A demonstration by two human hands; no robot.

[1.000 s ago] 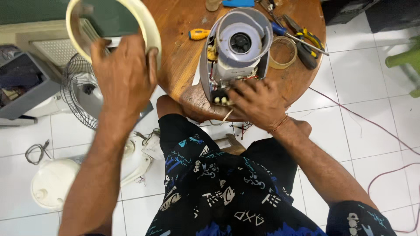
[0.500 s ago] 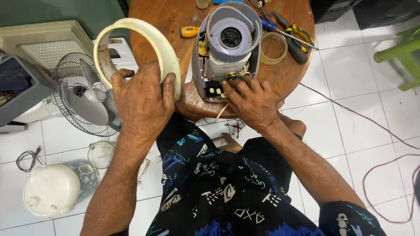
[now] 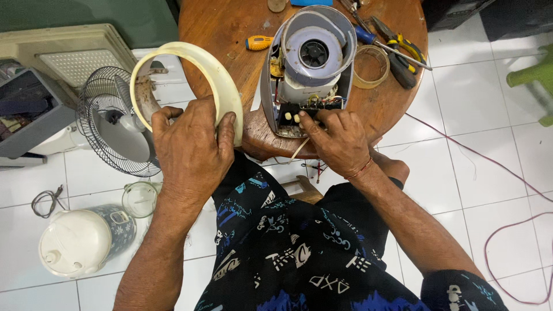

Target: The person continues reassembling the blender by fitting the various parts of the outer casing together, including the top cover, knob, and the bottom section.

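Lowered from the upper left of the frame, the cream plastic ring [image 3: 190,80] now sits left of centre, off the table [image 3: 230,29] edge, pinched at its lower rim by the left hand [image 3: 193,150], seemingly to keep it clear of the bench. At centre frame, the right hand [image 3: 340,141] rests with fingers curled on the lower edge of the opened grey appliance [image 3: 311,63], apparently steadying it on the round wooden table. That housing lies open side up, showing a round pale motor housing, wiring and two pale buttons.
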